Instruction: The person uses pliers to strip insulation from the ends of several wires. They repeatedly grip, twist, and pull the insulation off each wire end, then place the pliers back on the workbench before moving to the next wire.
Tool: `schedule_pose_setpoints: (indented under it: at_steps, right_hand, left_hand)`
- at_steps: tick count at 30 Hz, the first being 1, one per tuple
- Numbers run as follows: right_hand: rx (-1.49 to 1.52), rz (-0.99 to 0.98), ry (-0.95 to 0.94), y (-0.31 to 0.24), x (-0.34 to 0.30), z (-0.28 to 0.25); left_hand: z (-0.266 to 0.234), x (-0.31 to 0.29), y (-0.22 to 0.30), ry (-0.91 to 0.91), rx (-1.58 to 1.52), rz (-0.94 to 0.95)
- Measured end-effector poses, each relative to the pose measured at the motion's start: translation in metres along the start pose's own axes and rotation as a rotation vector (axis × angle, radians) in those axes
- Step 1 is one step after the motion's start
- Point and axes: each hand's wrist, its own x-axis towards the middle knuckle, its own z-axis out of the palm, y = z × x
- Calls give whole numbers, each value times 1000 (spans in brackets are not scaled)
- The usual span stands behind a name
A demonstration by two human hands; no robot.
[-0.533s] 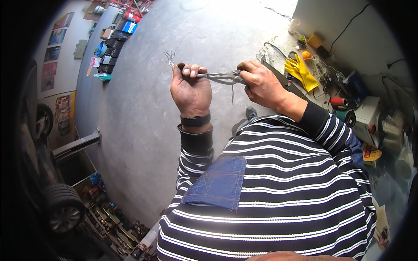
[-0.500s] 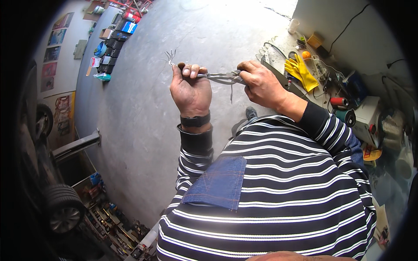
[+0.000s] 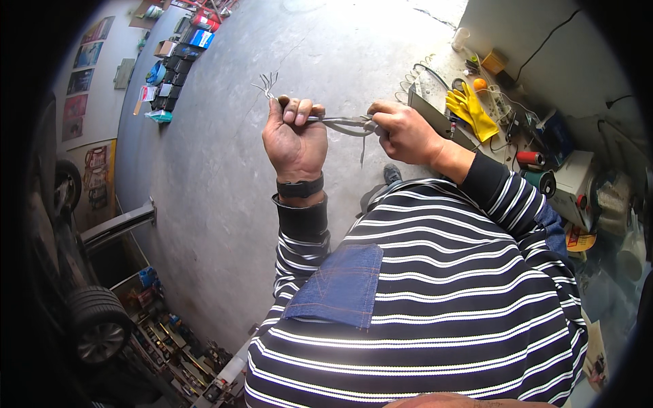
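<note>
A grey cable [image 3: 347,124] is held up across both my hands at chest height, above the floor. My left hand [image 3: 296,141] is closed round it, with the thumb up and the fingers curled over. Several thin wires [image 3: 267,86] fan out past the left thumb. Over at the other side, my right hand [image 3: 410,133] pinches the cable, and its fingers partly hide that end. Between the hands the cable looks doubled, and a narrow grey strip [image 3: 362,151] dangles beside the right fingers. Whether a small tool sits in the right fingers I cannot make out.
At right stands a cluttered workbench with yellow gloves [image 3: 471,114], an orange ball-shaped thing [image 3: 479,84] and a red can [image 3: 530,158]. Dark boxes [image 3: 178,70] line the far left. A car wheel [image 3: 99,326] and a parts tray [image 3: 180,353] are at lower left.
Both hands have shifted slightly to the left, with the cable still between them. The right fingers have turned a little, and the dangling strip hangs slightly lower.
</note>
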Motion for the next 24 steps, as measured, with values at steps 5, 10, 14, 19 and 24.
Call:
schedule_pose_setpoints:
  at_steps: [5, 10, 14, 19, 24]
  right_hand:
    - [128, 108, -49, -1, -6, 6]
    - [372, 300, -146, -4, -7, 9]
    - [890, 667, -299, -14, -10, 3]
    - [1489, 772, -175, -23, -9, -5]
    - [780, 621, -147, -8, -4, -16]
  left_hand:
    - [-1, 0, 0, 16, -17, 18]
    - [-1, 1, -2, -53, -33, 41]
    - [3, 0, -7, -85, -50, 92]
    - [10, 1, -4, -196, -142, 153]
    - [13, 0, 5, -204, -141, 192]
